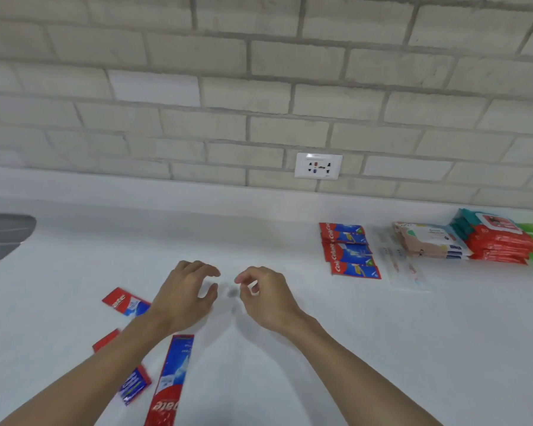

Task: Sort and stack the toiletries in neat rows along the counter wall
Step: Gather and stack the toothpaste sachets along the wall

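One wall socket. Below and right of it: four lined-up toothpaste boxes and three stacks of wipes packs, packs per stack indeterminate. Below and left: four loose toothpaste boxes.

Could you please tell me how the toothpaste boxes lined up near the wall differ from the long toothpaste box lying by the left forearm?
The lined-up toothpaste boxes sit close to the wall; the long toothpaste box lies farther out on the counter. The lined-up boxes lie crosswise, overlapping one another; the long box lies loose, pointing roughly toward the wall. Both are red and blue.
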